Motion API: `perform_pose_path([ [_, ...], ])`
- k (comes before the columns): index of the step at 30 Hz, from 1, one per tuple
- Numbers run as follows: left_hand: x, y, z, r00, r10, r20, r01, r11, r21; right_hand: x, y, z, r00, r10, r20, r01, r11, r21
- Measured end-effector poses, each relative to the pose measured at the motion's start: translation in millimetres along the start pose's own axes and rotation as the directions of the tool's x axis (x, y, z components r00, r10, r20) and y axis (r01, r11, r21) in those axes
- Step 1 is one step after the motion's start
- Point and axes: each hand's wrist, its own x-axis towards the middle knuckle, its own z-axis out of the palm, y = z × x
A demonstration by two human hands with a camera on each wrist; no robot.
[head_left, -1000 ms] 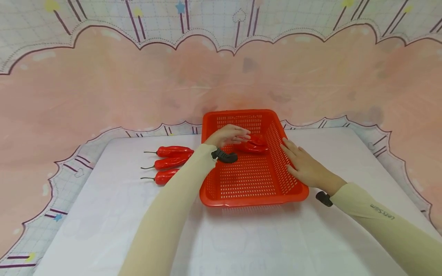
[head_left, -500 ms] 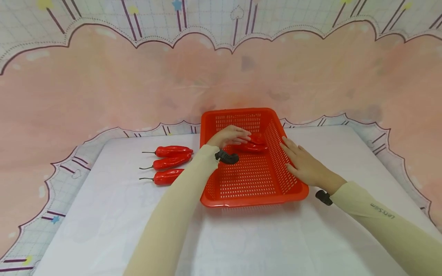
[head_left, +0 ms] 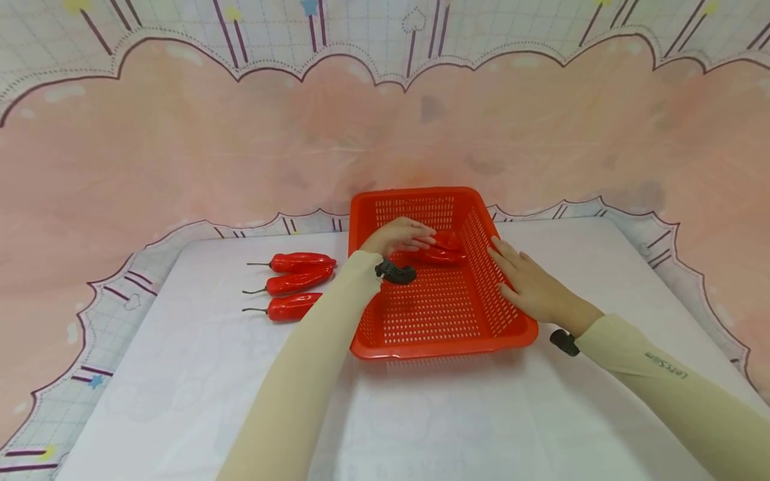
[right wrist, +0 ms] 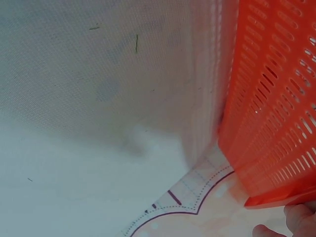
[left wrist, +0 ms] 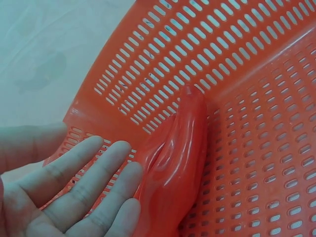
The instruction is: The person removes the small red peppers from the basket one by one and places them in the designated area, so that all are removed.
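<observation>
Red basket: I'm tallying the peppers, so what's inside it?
At least two red peppers lie toward the far end. In the head view, the left hand hides part of them; exact count unclear.

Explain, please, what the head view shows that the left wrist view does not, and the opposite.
Only the head view shows the three stemmed peppers lying on the white table and the right hand at the side of the red basket.

Only the left wrist view shows the palm side of the left hand.

Both share the red basket, the peppers inside it and the left hand.
</observation>
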Motion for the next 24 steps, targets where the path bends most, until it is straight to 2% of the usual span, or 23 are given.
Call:
perform_pose_path([
  [14, 0.2, -2.2, -2.6, 0.998, -0.030, -0.050, 0.029, 1.000, -0.010, 0.1, 1.6, 2.4, 1.000, -0.014, -0.002, 0.014, 1.000, 0.009],
  [24, 1.5, 0.9, -4.1, 0.991, -0.061, -0.122, 0.057, 0.998, -0.036, 0.1, 0.9, 1.5, 1.000, -0.013, -0.017, 0.013, 1.000, 0.009],
])
